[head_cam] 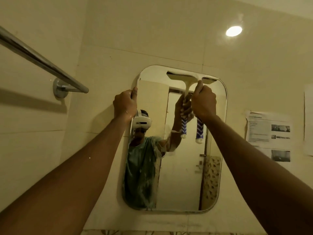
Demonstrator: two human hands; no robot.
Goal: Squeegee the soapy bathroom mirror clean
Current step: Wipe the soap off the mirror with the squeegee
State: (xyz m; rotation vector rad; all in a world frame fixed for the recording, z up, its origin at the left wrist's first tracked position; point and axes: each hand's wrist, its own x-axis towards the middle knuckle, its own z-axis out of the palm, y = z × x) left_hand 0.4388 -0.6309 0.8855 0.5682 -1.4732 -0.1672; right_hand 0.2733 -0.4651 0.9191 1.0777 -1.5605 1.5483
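A rounded rectangular mirror [186, 175] hangs on the tiled wall, with soap streaks down its left part. My right hand [204, 103] grips the blue-and-white handle of a squeegee [199, 131]. The squeegee's white blade [210, 79] lies against the glass at the mirror's top right corner, and its reflection shows just to the left. My left hand [125, 104] holds the mirror's left edge near the top, fingers curled round the rim.
A chrome towel rail [42, 61] juts from the wall at upper left, close to my left arm. Printed paper sheets [269, 131] are stuck on the wall right of the mirror. A round light [233, 31] glows above.
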